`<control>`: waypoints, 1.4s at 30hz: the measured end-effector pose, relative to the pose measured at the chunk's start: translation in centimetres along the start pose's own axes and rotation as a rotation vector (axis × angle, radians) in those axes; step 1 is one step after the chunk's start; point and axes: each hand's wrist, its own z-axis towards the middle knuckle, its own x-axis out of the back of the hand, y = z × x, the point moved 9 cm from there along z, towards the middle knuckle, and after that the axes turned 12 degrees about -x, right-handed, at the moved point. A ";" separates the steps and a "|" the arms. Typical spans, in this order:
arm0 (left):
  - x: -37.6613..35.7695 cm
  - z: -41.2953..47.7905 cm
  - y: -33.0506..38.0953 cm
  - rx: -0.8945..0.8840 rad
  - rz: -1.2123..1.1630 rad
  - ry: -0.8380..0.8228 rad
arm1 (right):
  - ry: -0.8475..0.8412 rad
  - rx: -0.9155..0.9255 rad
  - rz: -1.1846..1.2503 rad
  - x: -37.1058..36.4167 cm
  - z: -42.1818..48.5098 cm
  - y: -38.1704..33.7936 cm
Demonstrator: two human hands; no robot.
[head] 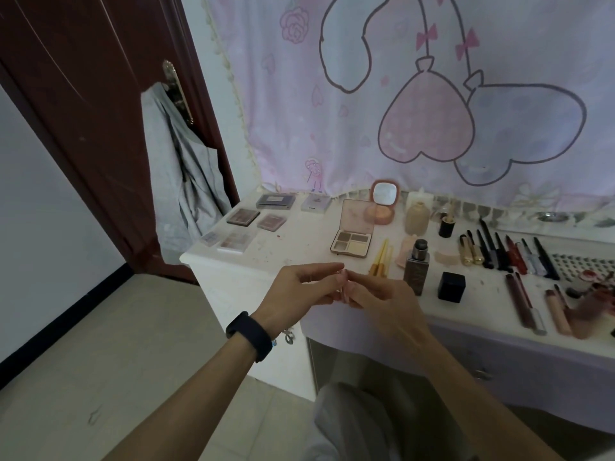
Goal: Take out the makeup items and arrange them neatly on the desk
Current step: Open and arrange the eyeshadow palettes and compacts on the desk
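My left hand (299, 291) and my right hand (382, 301) meet fingertip to fingertip above the front edge of the white desk (266, 261). Together they pinch a small pale item (343, 277), too small to identify. Laid out on the desk are closed palettes (243, 217) at the left, an open eyeshadow palette (352, 241), a round mirror compact (382, 204), a beige bottle (417, 217), gold brushes (381, 257), a dark-capped foundation bottle (417, 267) and a black cube (451, 287). A row of pencils and mascaras (509, 254) and several lip tubes (529, 304) lie at the right.
A pink cartoon cloth (416, 111) hangs behind the desk. At the left, a grey garment (186, 181) hangs from the handle of a dark red door (83, 94). A perforated tray (585, 262) sits at the far right. Tiled floor lies below left.
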 end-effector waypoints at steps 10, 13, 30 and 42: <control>0.7 -0.1 1.2 -0.188 0.199 0.119 | -0.182 -0.301 0.448 -1.3 0.8 2.0; -0.1 -0.5 2.4 -0.322 0.348 0.033 | -0.251 -0.394 0.439 -2.2 0.8 2.1; 0.0 -0.8 -3.1 0.318 -0.265 -0.137 | -0.122 0.160 -0.090 -1.2 -0.9 -1.5; 1.0 0.1 -2.0 0.167 -0.205 -0.034 | -0.202 -0.009 0.058 -1.3 -0.1 -1.0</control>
